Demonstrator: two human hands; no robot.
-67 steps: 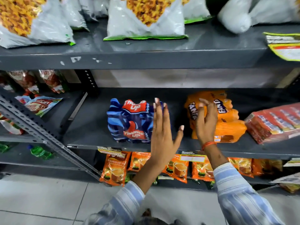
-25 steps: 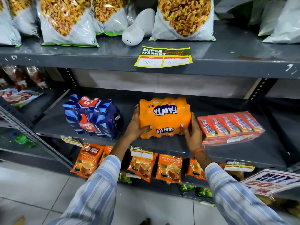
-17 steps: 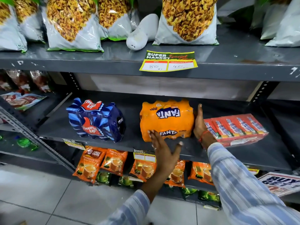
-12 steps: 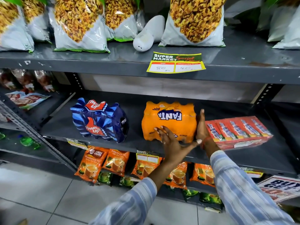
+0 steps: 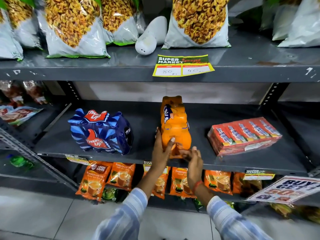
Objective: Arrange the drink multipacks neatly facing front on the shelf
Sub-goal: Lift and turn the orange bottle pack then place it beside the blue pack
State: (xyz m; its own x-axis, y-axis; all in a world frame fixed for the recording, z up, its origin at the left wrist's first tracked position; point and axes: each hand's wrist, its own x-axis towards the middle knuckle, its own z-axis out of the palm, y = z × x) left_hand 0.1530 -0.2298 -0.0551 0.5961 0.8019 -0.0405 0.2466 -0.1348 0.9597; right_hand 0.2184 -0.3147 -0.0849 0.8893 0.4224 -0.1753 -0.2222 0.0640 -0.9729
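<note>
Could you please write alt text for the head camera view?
Two hands, left hand and right hand, hold an orange Fanta multipack turned end-on at the middle shelf edge, between a blue Thums Up multipack and a red carton pack.

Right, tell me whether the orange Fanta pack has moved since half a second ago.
Yes. The orange Fanta pack has turned: its broad face no longer faces front, its narrow end points at the shelf edge, farther from the red pack.

On the middle shelf (image 5: 173,164), the Fanta pack (image 5: 174,126) stood in the middle, its short end toward you. The Thums Up pack (image 5: 101,132) sat to its left, and the box pack (image 5: 244,135) to its right. Your hands (image 5: 176,151) were at its front end.
</note>
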